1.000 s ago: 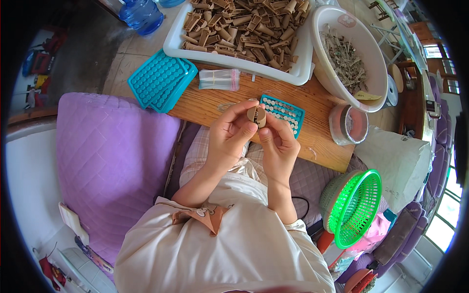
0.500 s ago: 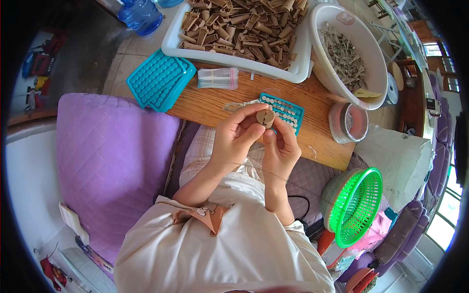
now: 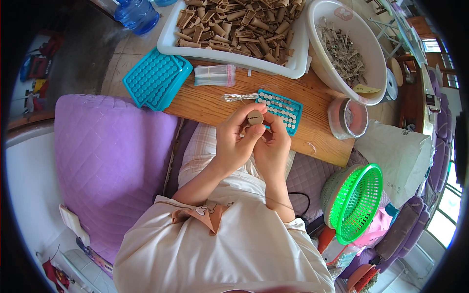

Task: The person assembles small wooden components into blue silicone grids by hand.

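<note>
My left hand pinches a small brown plastic piece between thumb and fingers. Its round end faces up and has a narrow dark slot across it. My right hand is closed against the piece's lower right side, and its fingertips are partly hidden behind my left thumb. Just beyond my hands lies a teal tray with rows of small round whitish pieces. A bundle of clear cord or wire rests by the tray's left end.
A white tub full of brown half-tube parts stands at the back. A white basin holds small metallic-looking parts. Stacked teal trays, clear bags and a round clear container sit on the wooden table. Right: a green basket.
Both hands have moved slightly left with the brown piece. Its end has turned, so the slot now runs across instead of up and down. My right hand is closer to my left.
</note>
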